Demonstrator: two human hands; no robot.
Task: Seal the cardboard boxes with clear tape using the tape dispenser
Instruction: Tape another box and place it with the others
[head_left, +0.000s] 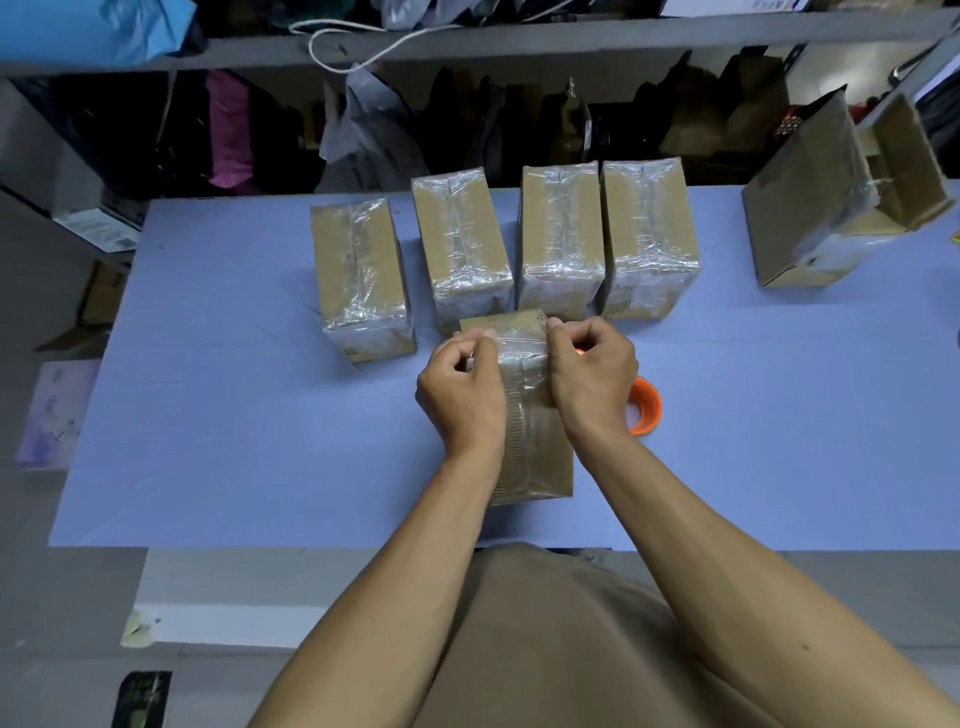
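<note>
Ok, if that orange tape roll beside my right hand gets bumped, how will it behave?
The orange tape roll seems to lie flat on the blue table, so it would probably slide rather than roll. It looks nearly used up, so likely light and easily knocked.

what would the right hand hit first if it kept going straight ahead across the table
Probably the taped box third from the left in the row; the right hand, gripping the box being sealed, points roughly at it. Depth is unclear.
</note>
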